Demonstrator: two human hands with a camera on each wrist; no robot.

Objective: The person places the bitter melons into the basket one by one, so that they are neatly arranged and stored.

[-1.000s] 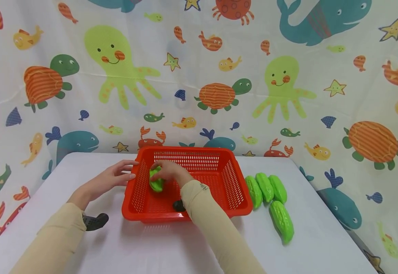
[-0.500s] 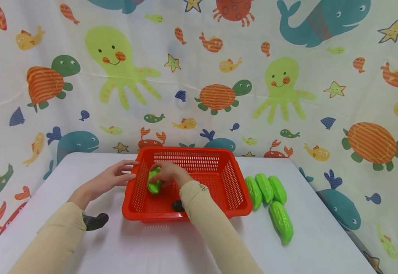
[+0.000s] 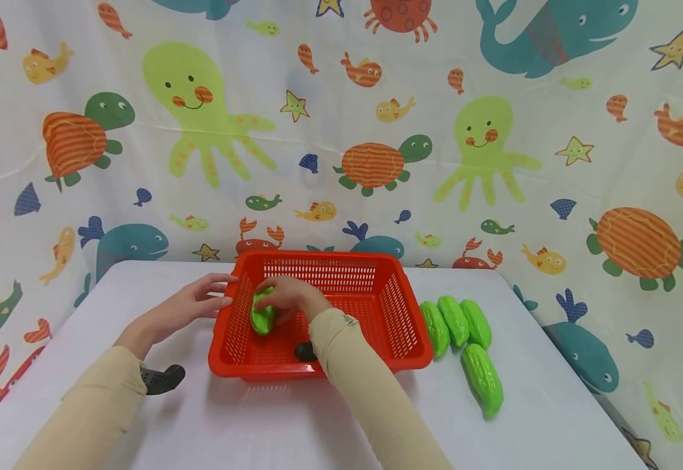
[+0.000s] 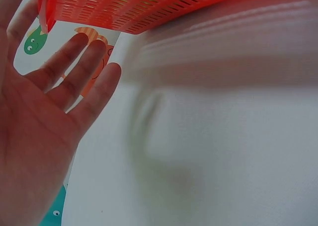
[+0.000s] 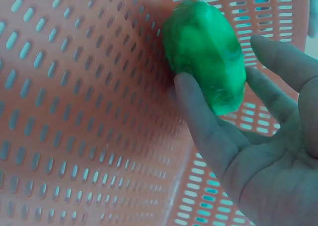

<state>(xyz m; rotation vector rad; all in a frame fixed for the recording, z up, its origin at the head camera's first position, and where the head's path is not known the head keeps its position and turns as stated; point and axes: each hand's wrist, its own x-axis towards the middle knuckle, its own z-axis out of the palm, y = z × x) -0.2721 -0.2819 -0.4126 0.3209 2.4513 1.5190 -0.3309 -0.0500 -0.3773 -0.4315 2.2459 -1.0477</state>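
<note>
Five green veg (4 on 1 wht. tbl., 1 in 1 red bskt.) appear w/ 1 L hand, 1 R hand, 2 sleeves, 2 blk. wrist cams, 1 sea-print backdrop.

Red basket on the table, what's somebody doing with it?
A person's right hand is reaching into the red basket, with fingers on both sides of a bumpy green vegetable-shaped thing near the basket's left wall. The left hand is outside, with its fingers at the left rim. Four more green pieces lie on the white table to the right of the basket: three side by side, and one closer to the person.
</note>
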